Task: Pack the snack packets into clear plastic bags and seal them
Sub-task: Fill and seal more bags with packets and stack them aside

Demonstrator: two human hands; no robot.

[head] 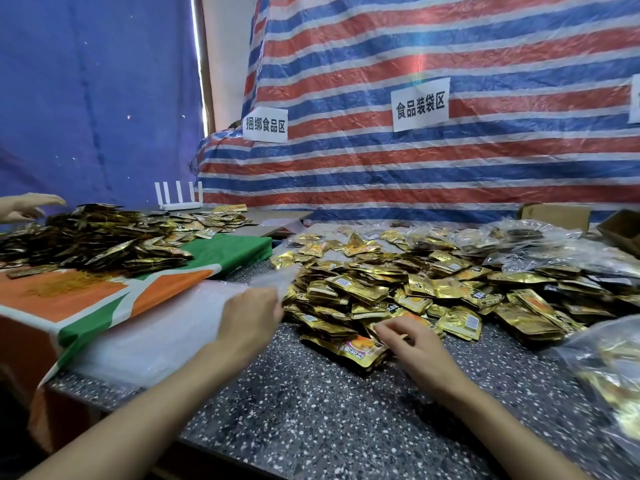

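Across my speckled table [311, 393] the heap of gold snack packets [398, 285] lies mostly loose, so I judge most packing remains. A few filled clear bags [519, 240] sit behind it. My left hand [252, 310] grip pinches an empty clear bag [273, 277] beside the heap, and my right hand [412, 341] grip curls onto its near edge.

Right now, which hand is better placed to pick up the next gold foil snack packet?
Right: the right hand touches the gold foil snack packets; the left hand grips the clear plastic bag.
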